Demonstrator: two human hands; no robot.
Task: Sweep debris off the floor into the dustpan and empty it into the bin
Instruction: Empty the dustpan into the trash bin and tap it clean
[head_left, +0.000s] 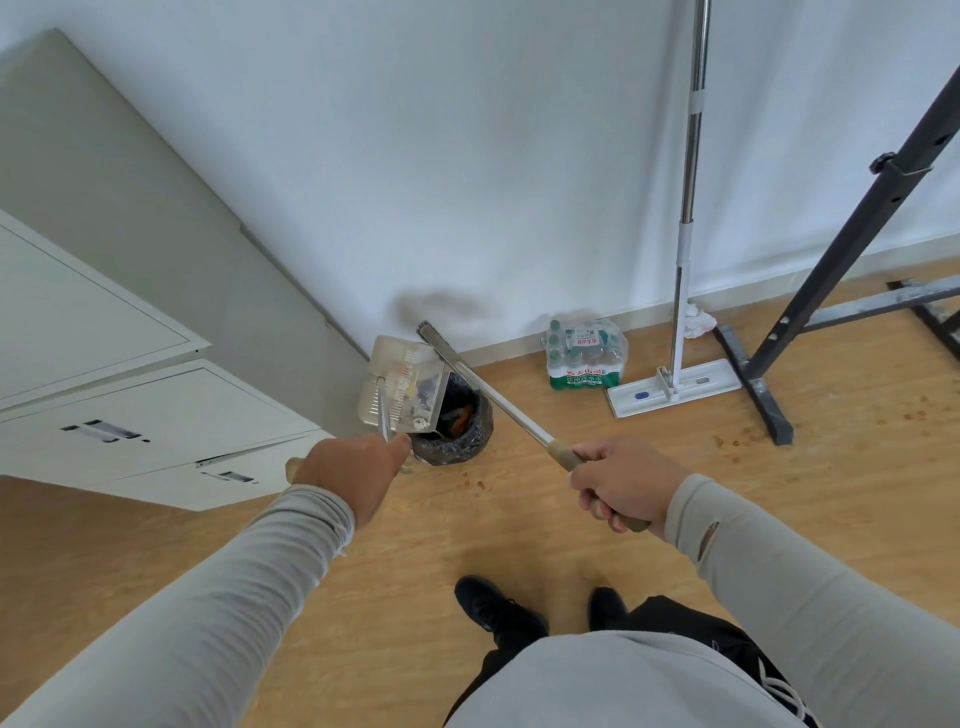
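My left hand (347, 475) grips the handle of a clear plastic dustpan (400, 384), which is tilted with its lip over a small black bin (457, 434). Bits of debris lie inside the pan, and orange scraps show in the bin. My right hand (621, 480) holds the tan grip of a broom (491, 392). The broom's silver pole runs up and left across the bin's rim, and its dark head rests near the wall, blurred.
A white filing cabinet (130, 415) stands at left, right beside the bin. A pack of water bottles (584, 356), a flat mop (675, 387) and a black metal stand (831, 260) line the wall. Orange crumbs (904, 410) dot the wooden floor at right. My dark shoes (498, 610) are below.
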